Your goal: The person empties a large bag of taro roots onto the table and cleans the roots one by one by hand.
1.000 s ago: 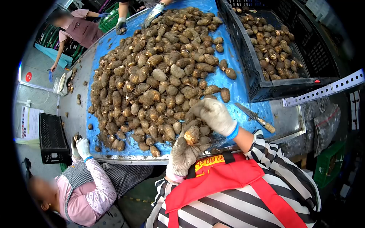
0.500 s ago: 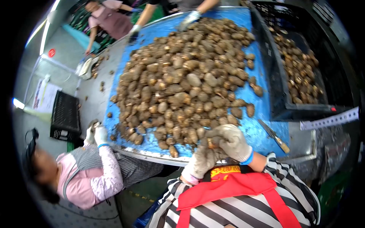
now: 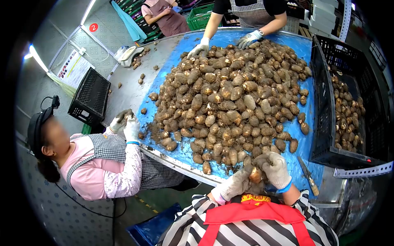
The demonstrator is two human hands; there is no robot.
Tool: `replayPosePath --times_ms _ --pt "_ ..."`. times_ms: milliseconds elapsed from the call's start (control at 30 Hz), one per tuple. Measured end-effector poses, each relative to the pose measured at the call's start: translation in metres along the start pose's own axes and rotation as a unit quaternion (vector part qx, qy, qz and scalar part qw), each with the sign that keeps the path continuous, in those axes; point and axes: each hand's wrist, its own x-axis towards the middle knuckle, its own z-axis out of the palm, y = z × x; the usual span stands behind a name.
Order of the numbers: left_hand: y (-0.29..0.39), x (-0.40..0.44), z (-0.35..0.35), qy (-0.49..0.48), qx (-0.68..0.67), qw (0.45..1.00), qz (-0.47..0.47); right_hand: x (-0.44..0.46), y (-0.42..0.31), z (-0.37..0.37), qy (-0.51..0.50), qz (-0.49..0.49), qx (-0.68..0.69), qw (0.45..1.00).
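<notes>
My left hand (image 3: 234, 185), in a dirty white glove, is closed on a brown hairy tuber (image 3: 255, 175) at the table's near edge. Gloved too, my right hand (image 3: 276, 170) has its fingers bent against the same tuber from the right. Part of the tuber is hidden by the fingers. Just beyond my hands a large heap of tubers (image 3: 230, 102) covers much of the blue sheet (image 3: 305, 139). A knife (image 3: 308, 176) with a wooden handle lies on the sheet to the right of my right hand.
A black crate (image 3: 322, 119) holding tubers stands at the right. One co-worker (image 3: 102, 164) holds something at the left edge; another (image 3: 250, 16) has gloved hands on the heap's far side. A third person (image 3: 166, 16) stands behind. A black crate (image 3: 90, 96) is at the left.
The view has swung left, so the table sits further right in it. My hands have come together around the tuber. The far co-worker's hands have moved onto the heap.
</notes>
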Motion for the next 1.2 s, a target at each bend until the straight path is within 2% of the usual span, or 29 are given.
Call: replayPosePath --times_ms 33,67,133,200,233,300,333,400,433,500,533,633,700,733,767,933,1033,1067,1100,1133,1200 --pt "0.005 -0.006 0.003 0.049 0.040 0.998 -0.003 0.002 0.002 -0.002 0.005 0.003 -0.013 1.000" --pt "0.011 -0.012 0.008 0.097 0.078 0.992 -0.011 0.000 0.013 -0.005 0.008 0.052 -0.019 0.998" --pt "0.038 -0.024 0.009 0.192 0.028 0.979 0.062 -0.004 0.023 -0.014 0.037 0.106 0.054 0.992" --pt "0.102 -0.031 0.026 0.169 -0.152 0.967 0.116 -0.010 0.033 -0.029 0.051 0.165 0.048 0.984" --pt "0.134 -0.035 0.029 0.150 -0.200 0.956 0.154 -0.014 0.040 -0.033 0.061 0.181 0.055 0.980" --pt "0.221 -0.045 0.022 0.134 -0.211 0.932 0.264 -0.026 0.053 -0.036 0.082 0.214 0.068 0.971" --pt "0.266 -0.050 0.015 0.138 -0.203 0.914 0.324 -0.022 0.029 -0.037 0.071 0.220 0.079 0.970" --pt "0.350 -0.057 0.004 0.198 -0.127 0.867 0.439 -0.032 0.034 -0.032 0.048 0.191 0.086 0.977" --pt "0.369 -0.053 0.026 0.409 0.156 0.742 0.508 -0.037 0.040 -0.028 0.038 0.176 0.090 0.980" --pt "0.395 -0.069 0.013 0.315 0.264 0.770 0.488 -0.042 0.041 -0.025 0.025 0.167 0.040 0.985" --pt "0.387 -0.065 0.013 0.335 0.265 0.755 0.498 -0.043 0.031 -0.025 0.016 0.168 0.027 0.985" --pt "0.331 -0.061 -0.013 0.261 0.365 0.797 0.404 -0.049 0.039 -0.026 0.028 0.120 -0.018 0.992" --pt "0.272 -0.043 -0.003 0.270 0.357 0.800 0.400 -0.050 0.044 -0.030 0.049 0.109 -0.025 0.993" --pt "0.247 -0.037 0.000 0.307 0.323 0.808 0.386 -0.046 0.039 -0.036 0.075 0.141 -0.014 0.987" --pt "0.226 -0.032 0.000 0.343 0.287 0.814 0.371 -0.037 0.021 -0.044 0.098 0.143 -0.072 0.982" --pt "0.153 -0.028 -0.010 0.280 0.263 0.868 0.314 -0.026 0.048 -0.063 0.245 0.173 -0.035 0.953" --pt "0.125 -0.026 -0.004 0.280 0.313 0.874 0.245 -0.030 0.061 -0.072 0.221 0.189 -0.040 0.956" --pt "0.115 -0.022 -0.005 0.316 0.289 0.877 0.217 -0.029 0.060 -0.071 0.213 0.189 -0.046 0.957" --pt "0.106 -0.020 -0.019 0.285 0.282 0.892 0.207 -0.028 0.058 -0.069 0.206 0.190 -0.051 0.959" --pt "0.094 -0.013 -0.032 0.295 0.346 0.851 0.264 -0.028 0.056 -0.068 0.199 0.193 -0.057 0.959" --pt "0.074 -0.008 -0.035 0.291 0.372 0.834 0.286 -0.029 0.063 -0.065 0.193 0.159 -0.031 0.968"
